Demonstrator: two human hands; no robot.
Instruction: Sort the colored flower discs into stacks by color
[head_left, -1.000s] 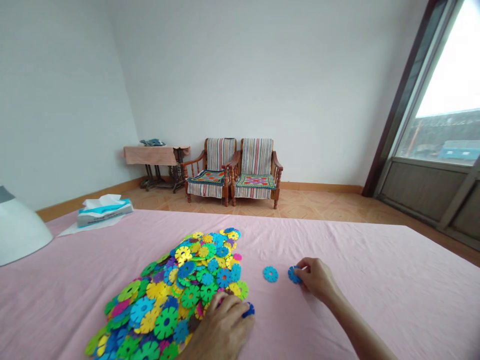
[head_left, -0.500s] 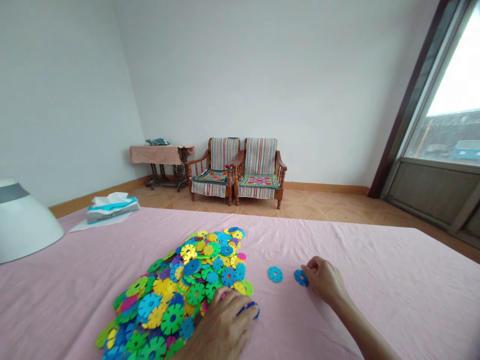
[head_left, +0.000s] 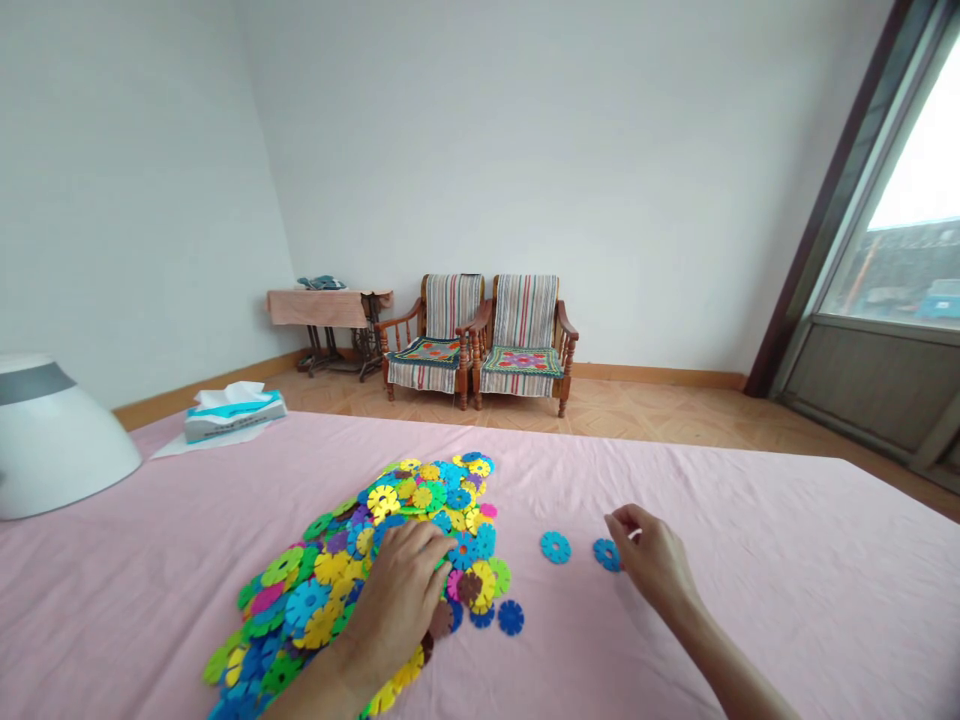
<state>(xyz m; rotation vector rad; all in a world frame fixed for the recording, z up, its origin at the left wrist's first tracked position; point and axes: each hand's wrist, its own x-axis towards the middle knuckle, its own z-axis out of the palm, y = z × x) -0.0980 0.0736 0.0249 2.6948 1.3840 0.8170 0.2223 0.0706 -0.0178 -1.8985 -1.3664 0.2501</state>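
Note:
A heap of colourful notched plastic discs lies on the pink cloth, left of centre. My left hand is over the heap's right side, fingers bent down with a gap at the thumb; its fingertips reach a blue disc. No held piece shows in it. To the right, my right hand is beside a flat blue disc, partly covering it. Its fingers are loosely curled and apart, with nothing visible between them. Another blue disc lies to its left. A dark blue disc rests by the heap's edge.
The pink cloth covers the table. A tissue pack and a white, grey-banded object stand at the left. Beyond the table are two wooden armchairs, a cloth-covered sewing table and a door.
My left hand has moved up and left over the heap, uncovering brown and dark blue discs. My right hand's fingertips have lifted slightly from the blue disc. The view has shifted a little.

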